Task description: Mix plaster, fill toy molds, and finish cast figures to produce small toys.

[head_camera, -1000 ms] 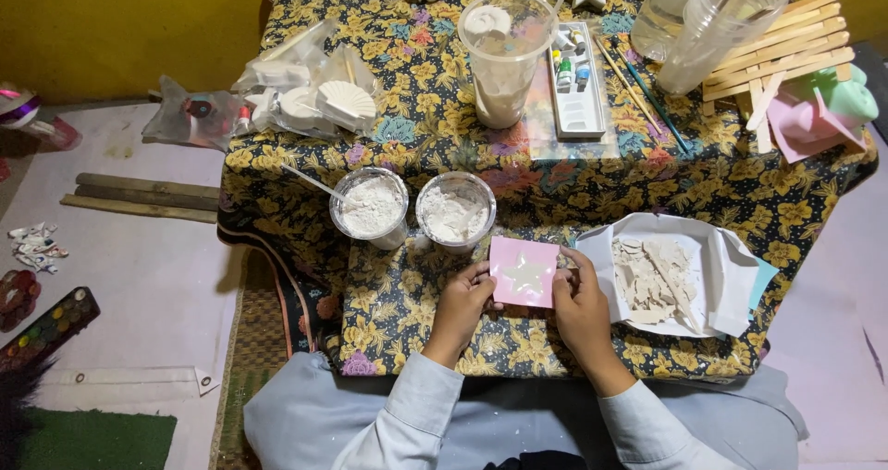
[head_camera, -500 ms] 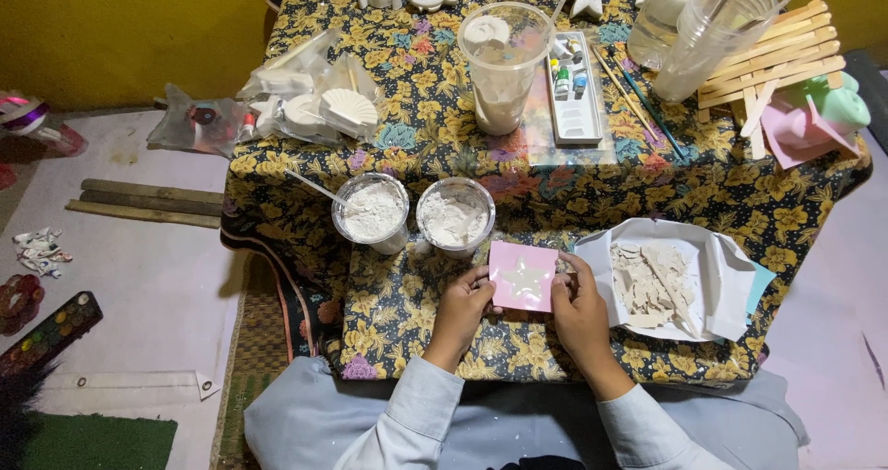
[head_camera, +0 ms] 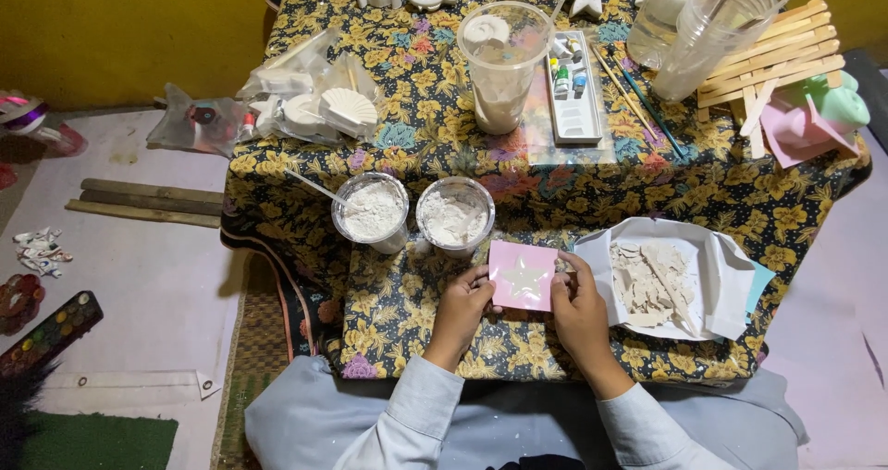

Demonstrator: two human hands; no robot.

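Observation:
A pink square mould (head_camera: 523,275) with a pale star shape in its middle sits between both my hands, just above the flowered tablecloth (head_camera: 416,313). My left hand (head_camera: 462,305) grips its left edge and my right hand (head_camera: 579,305) grips its right edge. Two plastic cups of white powder, one with a spoon (head_camera: 372,211) and one without (head_camera: 454,216), stand just beyond the mould. To the right lies a white paper (head_camera: 712,266) holding broken plaster bits (head_camera: 647,280).
Further back stand a tall clear cup of white mix (head_camera: 504,63), a paint tray (head_camera: 573,89), brushes (head_camera: 638,95), a clear jug (head_camera: 712,35), wooden sticks (head_camera: 777,54), pink and green moulds (head_camera: 819,118) and white shell casts (head_camera: 328,109). Wooden strips (head_camera: 148,202) and a paint palette (head_camera: 46,331) lie on the floor at left.
The view has shifted slightly. Both hands still hold the pink mould in about the same spot; nothing was let go.

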